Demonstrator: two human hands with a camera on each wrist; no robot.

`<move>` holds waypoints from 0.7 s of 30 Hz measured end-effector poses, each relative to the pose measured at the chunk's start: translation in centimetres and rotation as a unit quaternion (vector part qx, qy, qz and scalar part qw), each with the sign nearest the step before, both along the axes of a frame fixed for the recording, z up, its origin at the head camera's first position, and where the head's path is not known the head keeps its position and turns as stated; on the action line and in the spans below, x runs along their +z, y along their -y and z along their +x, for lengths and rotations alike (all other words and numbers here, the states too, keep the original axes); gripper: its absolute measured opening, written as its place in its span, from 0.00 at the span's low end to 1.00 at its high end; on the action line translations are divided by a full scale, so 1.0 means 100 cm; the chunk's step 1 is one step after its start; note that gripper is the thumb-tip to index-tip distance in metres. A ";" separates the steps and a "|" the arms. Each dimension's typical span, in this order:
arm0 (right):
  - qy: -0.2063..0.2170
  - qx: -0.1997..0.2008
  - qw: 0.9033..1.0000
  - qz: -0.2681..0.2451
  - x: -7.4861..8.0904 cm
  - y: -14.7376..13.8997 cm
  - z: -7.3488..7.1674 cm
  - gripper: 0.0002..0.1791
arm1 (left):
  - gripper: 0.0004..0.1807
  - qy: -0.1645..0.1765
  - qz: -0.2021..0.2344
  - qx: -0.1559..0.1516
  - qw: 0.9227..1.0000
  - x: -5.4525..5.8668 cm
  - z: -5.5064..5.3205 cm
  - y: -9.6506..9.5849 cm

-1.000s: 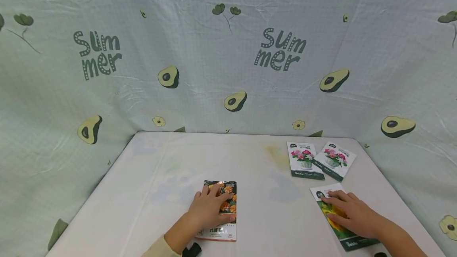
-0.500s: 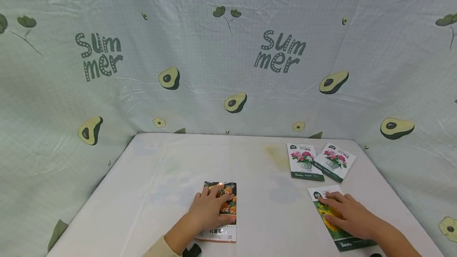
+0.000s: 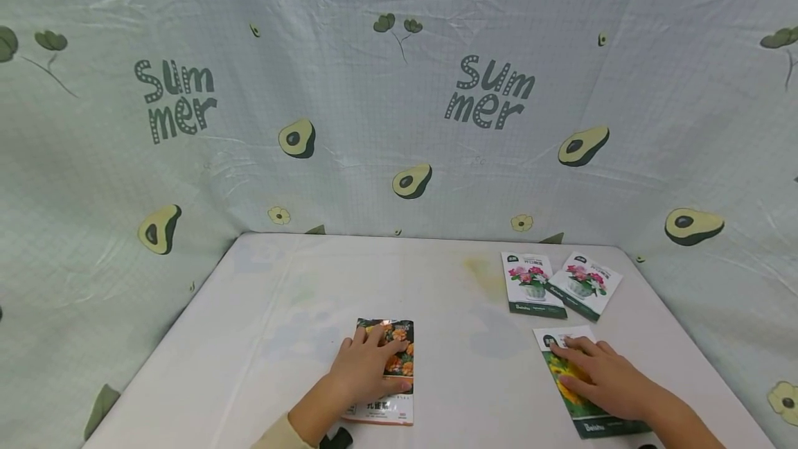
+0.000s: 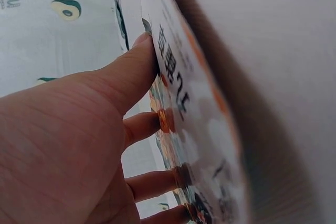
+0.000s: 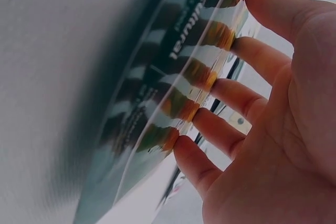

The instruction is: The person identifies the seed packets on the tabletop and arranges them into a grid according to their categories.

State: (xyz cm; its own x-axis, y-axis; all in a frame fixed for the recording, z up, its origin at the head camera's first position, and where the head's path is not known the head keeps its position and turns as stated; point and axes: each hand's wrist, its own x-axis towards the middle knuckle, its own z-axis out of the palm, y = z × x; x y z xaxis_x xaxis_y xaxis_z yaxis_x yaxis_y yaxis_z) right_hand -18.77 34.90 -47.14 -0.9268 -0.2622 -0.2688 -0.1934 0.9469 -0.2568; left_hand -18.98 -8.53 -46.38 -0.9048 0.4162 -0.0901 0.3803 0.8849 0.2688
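Fingertips of my left hand (image 3: 364,371) rest on a flower seed packet (image 3: 400,366) with orange blooms, lying flat left of the table's centre. In the left wrist view its thumb and fingertips touch the glossy face. On the right, my right hand (image 3: 614,381) lies over a green seed packet (image 3: 581,405) with a yellow flower, set at a slant. All its fingertips press on that packet in the right wrist view, the fingers (image 5: 233,95) spread and slightly bent. Each hand covers part of its packet's picture.
Two white seed packets with pink flowers, the left one (image 3: 526,284) and the right one (image 3: 582,284), lie at the back right, their edges meeting. A white cloth covers the table (image 3: 299,359). A printed curtain (image 3: 349,89) stands behind it.
My right hand has slid the green seed packet a little to the left, and it lies slightly less slanted. The left hand and its packet stay in place.
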 end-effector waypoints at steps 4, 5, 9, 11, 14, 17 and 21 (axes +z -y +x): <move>-0.004 -0.004 1.000 0.004 0.000 0.003 0.000 0.39 | 0.37 0.001 -0.001 0.005 1.000 -0.001 -0.001 -0.001; -0.005 -0.004 1.000 0.006 0.000 0.004 0.000 0.39 | 0.37 0.001 -0.001 0.006 1.000 -0.001 -0.001 -0.001; -0.010 -0.001 1.000 0.012 0.000 0.007 -0.001 0.38 | 0.37 0.000 -0.001 0.007 1.000 -0.002 -0.001 -0.001; -0.014 0.001 1.000 0.016 -0.001 0.008 -0.002 0.38 | 0.37 0.000 -0.001 0.006 1.000 -0.001 -0.001 -0.001; -0.020 0.000 1.000 0.019 -0.002 0.009 -0.002 0.38 | 0.36 0.001 0.001 0.005 1.000 -0.001 -0.001 -0.001; -0.025 -0.001 1.000 0.017 -0.002 0.011 -0.001 0.38 | 0.36 -0.001 0.003 0.003 1.000 -0.001 -0.001 -0.001; -0.022 -0.007 1.000 0.017 -0.003 0.014 -0.001 0.39 | 0.36 -0.004 0.001 -0.001 1.000 -0.002 -0.001 0.000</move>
